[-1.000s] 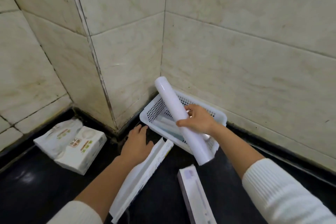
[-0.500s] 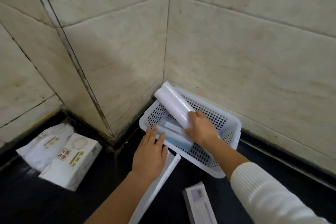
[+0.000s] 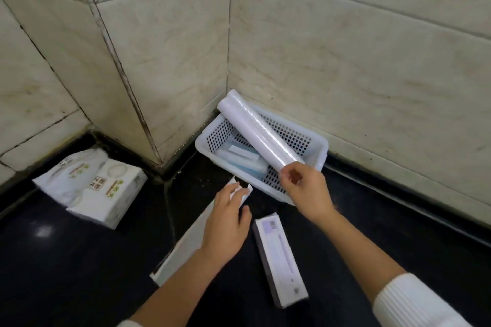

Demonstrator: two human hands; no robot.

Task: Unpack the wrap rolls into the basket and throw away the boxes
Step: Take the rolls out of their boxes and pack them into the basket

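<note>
A white wrap roll (image 3: 255, 127) lies slanted across the white perforated basket (image 3: 322, 151) in the wall corner, its far end on the back rim. My right hand (image 3: 308, 191) pinches the roll's near end over the basket's front right edge. Pale blue and white packets (image 3: 239, 159) lie inside the basket under the roll. My left hand (image 3: 225, 228) grips the far end of a long opened white box (image 3: 186, 244) lying on the dark counter. A closed wrap box (image 3: 280, 255) rests to its right, between my forearms.
Two packs of tissues (image 3: 106, 188) sit at the left against the tiled wall. Tiled walls enclose the back and left. The black counter (image 3: 79, 273) stretches toward me.
My right hand lowered the roll from upright to lying across the basket and slid back to its near end. My left hand moved from resting near the basket onto the opened box's end.
</note>
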